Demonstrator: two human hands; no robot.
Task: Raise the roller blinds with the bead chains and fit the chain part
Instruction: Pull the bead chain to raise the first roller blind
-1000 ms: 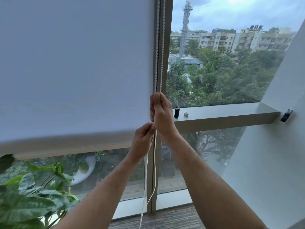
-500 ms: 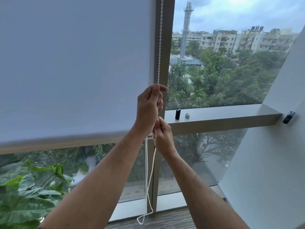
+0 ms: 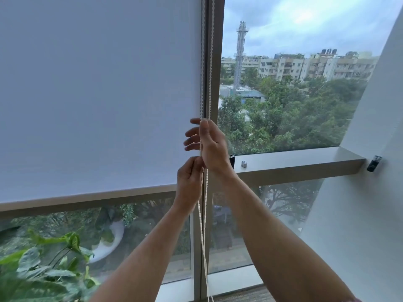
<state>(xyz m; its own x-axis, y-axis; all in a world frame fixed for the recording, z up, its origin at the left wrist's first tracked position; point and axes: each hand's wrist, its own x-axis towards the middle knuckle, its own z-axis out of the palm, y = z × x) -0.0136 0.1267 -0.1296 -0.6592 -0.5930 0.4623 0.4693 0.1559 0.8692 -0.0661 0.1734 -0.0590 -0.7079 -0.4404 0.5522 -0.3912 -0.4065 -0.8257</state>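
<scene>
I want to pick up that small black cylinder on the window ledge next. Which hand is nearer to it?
Right. The right hand is raised just left of the small black cylinder, partly covering it. The left hand is lower and farther left, its grip on the white bead chain.

window ledge (image 3: 305,159): grey, level, right of window mullion (image 3: 214,62) | black cylinder (image 3: 232,161): upright, just beside mullion, partly hidden | small silver fitting (image 3: 244,164): near cylinder, farther from mullion

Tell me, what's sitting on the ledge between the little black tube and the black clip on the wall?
A small silver metal piece sits close to the black tube; from there to the black clip the ledge is bare, seen in the head view.
</scene>
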